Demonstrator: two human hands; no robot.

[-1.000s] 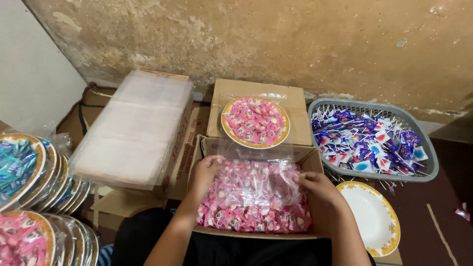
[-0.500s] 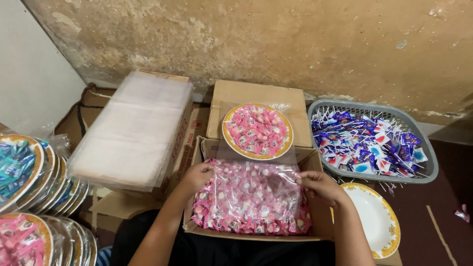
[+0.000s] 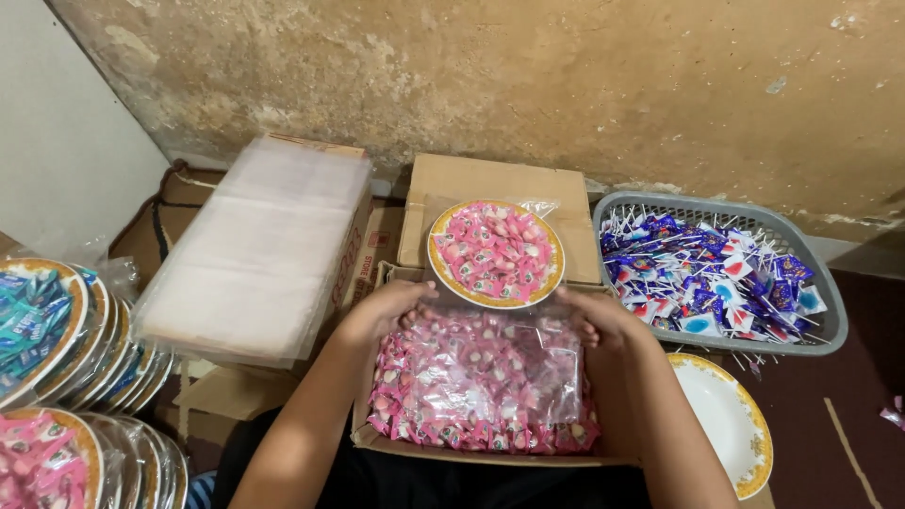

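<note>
Plate of pink candies, gold-rimmed, sits on the closed cardboard box, its near edge overhanging the open carton of pink wrapped sweets below. Clear plastic bag lies slack over those sweets, mouth toward the plate. Left hand at the plate's near-left rim, fingers curled on the bag edge; right hand at the near-right rim, fingers likewise closed on plastic. Whether either touches the plate itself, cannot tell. Judgement: sleeving goes best with the bag mouth pulled wide and even on both sides, plate kept level so the heaped sweets don't slide. Outward: stack of clear bags left, grey basket of blue-wrapped lollipops right, empty plate near right, wrapped filled plates far left.
</note>
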